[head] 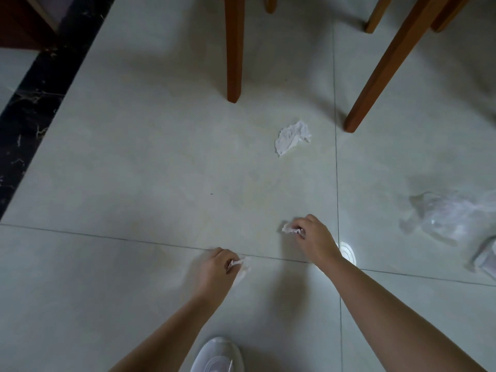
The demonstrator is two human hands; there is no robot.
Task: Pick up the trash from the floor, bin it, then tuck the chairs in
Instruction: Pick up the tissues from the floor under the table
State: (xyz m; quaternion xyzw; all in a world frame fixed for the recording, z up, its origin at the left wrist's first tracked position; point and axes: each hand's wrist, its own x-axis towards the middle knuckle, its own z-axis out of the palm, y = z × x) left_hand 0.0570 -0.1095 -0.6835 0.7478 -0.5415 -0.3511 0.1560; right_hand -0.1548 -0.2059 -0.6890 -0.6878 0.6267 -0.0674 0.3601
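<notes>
Head view, looking down at a pale tiled floor (134, 162), with the crumpled tissue (292, 137) lying near the middle taken as the landmark. Far left of that tissue, a dark marbled border strip (35, 98) runs diagonally along the edge of the tiles. Below and left of the tissue, the left hand (217, 267) reaches down close to the floor, its fingers pinched shut on a small white paper scrap (239, 265) that shows at the fingertips, right on a grout line. Beneath that hand, at the bottom edge, sits a white shoe (218, 355). Above and just left of the tissue, a wooden chair leg (234, 55) stands upright on the tile. Straight below the tissue, the right hand (312, 237) is curled closed around a second white paper scrap (291, 229), which pokes out on its left side. A second white shoe (349, 252) peeks from behind the right wrist. Above and right of the tissue, a slanting wooden chair leg (391, 63) meets the floor near it, with more chair legs (378, 14) farther up at the top edge. Well right of and below the tissue, a crumpled clear plastic bag (445, 216) lies on the floor, and beside it at the frame's right edge is a pale object (485, 257), too cut off to identify.
</notes>
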